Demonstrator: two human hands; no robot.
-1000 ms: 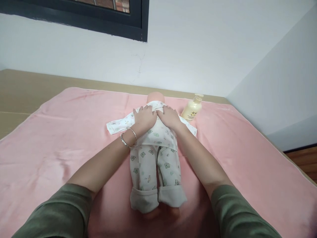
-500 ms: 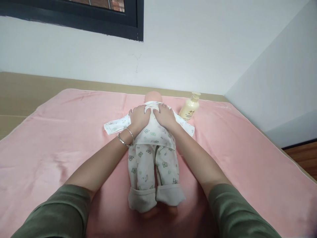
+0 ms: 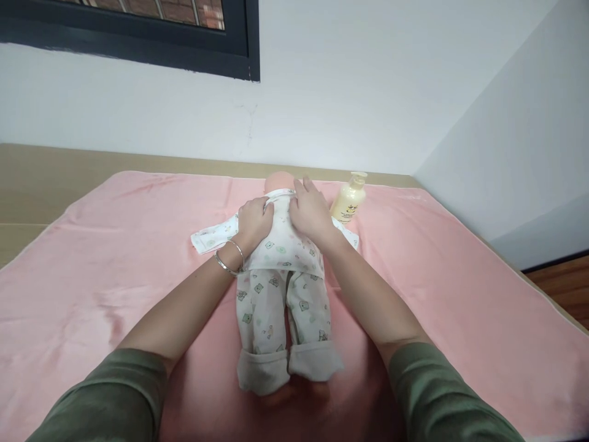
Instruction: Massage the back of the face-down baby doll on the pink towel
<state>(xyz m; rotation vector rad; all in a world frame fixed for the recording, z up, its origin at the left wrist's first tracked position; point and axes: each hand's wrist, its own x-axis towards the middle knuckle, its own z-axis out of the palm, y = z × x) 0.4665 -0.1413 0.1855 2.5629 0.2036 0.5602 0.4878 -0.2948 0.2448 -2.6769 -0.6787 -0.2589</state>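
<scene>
A baby doll (image 3: 281,245) in a white printed top and trousers lies with its head away from me and its sleeves spread to both sides. My left hand (image 3: 256,222) rests on the doll's left-side shoulder area in view, fingers curled over the cloth, a silver bangle on the wrist. My right hand (image 3: 311,209) lies at the other shoulder, fingers extended toward the doll's head. Neither hand grips a separate object. Folded cuffs end the trouser legs, and the feet are in shadow.
Under the doll is a pink sheet (image 3: 115,264) on a wooden surface (image 3: 41,178). A pale yellow pump bottle (image 3: 350,199) stands by the right sleeve. Behind are a white wall (image 3: 350,86) and a dark window frame (image 3: 239,43).
My right hand has lifted slightly and shifted up toward the doll's head, its fingers straighter. My left hand remains at the shoulder. The camera view has moved a little.
</scene>
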